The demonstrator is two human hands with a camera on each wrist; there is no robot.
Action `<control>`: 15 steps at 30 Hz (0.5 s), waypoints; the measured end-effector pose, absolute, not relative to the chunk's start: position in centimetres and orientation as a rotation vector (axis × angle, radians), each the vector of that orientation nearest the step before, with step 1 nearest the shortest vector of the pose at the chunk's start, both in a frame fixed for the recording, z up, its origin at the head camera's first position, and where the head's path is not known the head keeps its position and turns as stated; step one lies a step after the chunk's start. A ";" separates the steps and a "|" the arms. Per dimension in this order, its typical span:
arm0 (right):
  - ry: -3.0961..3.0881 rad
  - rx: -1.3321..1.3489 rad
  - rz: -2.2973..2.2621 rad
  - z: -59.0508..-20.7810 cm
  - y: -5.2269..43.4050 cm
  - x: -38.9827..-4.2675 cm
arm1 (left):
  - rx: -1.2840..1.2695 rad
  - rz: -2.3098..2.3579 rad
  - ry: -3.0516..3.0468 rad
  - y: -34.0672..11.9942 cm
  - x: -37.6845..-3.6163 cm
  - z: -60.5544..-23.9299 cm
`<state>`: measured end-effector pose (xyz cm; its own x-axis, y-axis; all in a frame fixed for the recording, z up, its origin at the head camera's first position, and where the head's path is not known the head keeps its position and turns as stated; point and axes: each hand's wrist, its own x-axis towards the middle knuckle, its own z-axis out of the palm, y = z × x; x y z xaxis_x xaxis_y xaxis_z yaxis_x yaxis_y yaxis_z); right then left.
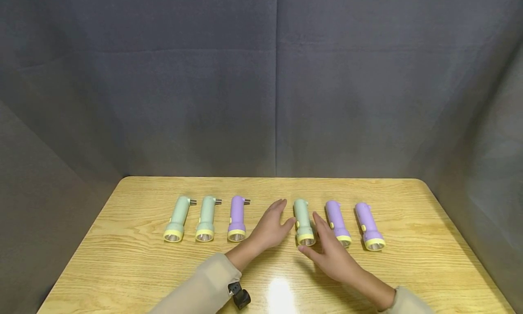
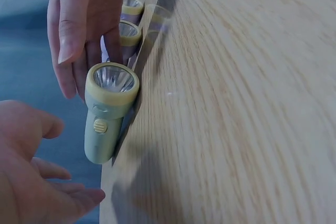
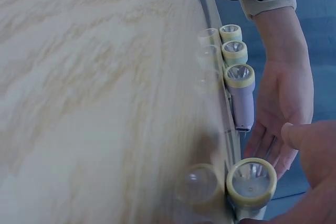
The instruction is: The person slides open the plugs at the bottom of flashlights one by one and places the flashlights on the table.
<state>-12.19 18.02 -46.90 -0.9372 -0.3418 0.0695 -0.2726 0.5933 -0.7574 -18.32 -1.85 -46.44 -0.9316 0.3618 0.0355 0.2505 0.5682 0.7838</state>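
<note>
Both hands hang open and hold nothing: the left hand [image 1: 269, 228] and right hand [image 1: 328, 252] flank the middle green torch [image 1: 303, 222], which lies on the table [image 1: 122, 259], not yet gripped. Six torches make the row: three green, three purple.

No readable text, label, brand, number or sign is showing anywhere. The flashlights [image 1: 304, 222] lying on the wooden table [image 1: 429, 259] are showing plain, unmarked plastic.

left hand [image 1: 270, 228], right hand [image 1: 332, 253], fingers relaxed (both)
</note>
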 end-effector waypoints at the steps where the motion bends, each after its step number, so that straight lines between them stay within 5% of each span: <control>1: 2.713 -0.513 -1.292 -47.0 18.0 -12.3 | 0.510 1.313 2.658 -1.7 -18.4 -46.5; 15: 2.555 -0.405 -1.461 -48.4 17.9 -13.2 | 0.327 1.560 2.477 -0.4 -20.1 -47.7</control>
